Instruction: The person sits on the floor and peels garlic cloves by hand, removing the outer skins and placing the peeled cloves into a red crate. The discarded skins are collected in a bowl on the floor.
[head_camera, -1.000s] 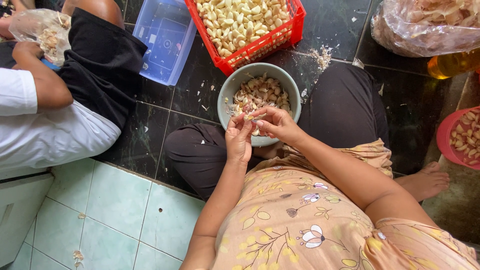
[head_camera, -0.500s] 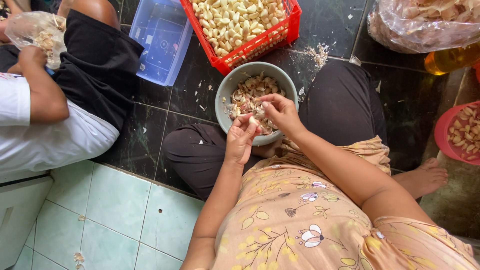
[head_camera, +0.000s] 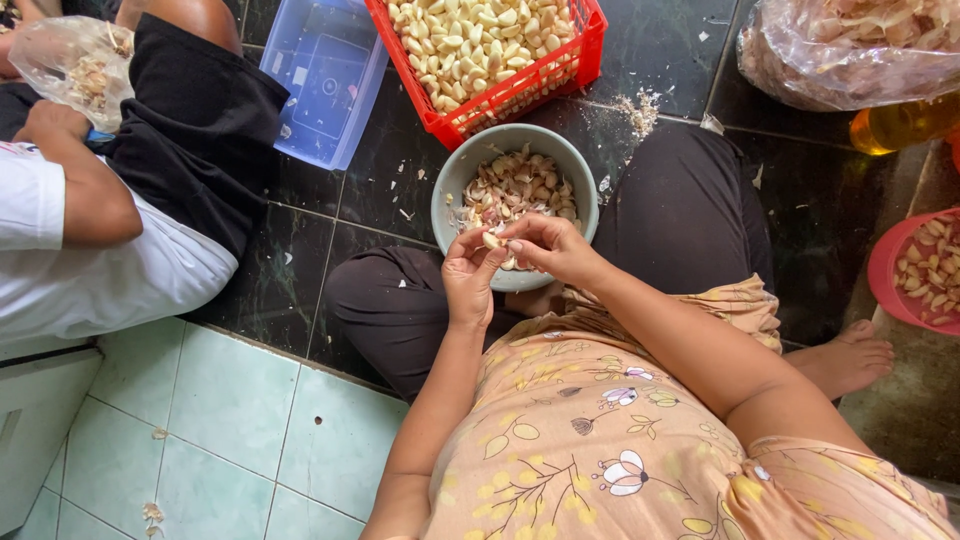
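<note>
— What's in the fingers there?

— A garlic clove (head_camera: 491, 240), pinched between both hands just over the near rim of the grey bowl (head_camera: 447, 190) in the lap. The left hand (head_camera: 470, 275) has its fingers clamped on the clove; the right hand (head_camera: 550, 248) closes on it from the other side, fingertips together at the skin.

— How would you do it well?

— I'd say keep the clove over the bowl so the peel drops in, hold it steady with the left and pull the skin with the right thumbnail, not squeeze.

— Anything different from a second ago?

— The hands sit a touch nearer the body, closer together on the clove. The red basket (head_camera: 590, 30) of peeled garlic and the blue tub (head_camera: 330, 70) haven't moved on the floor (head_camera: 400, 150).
</note>
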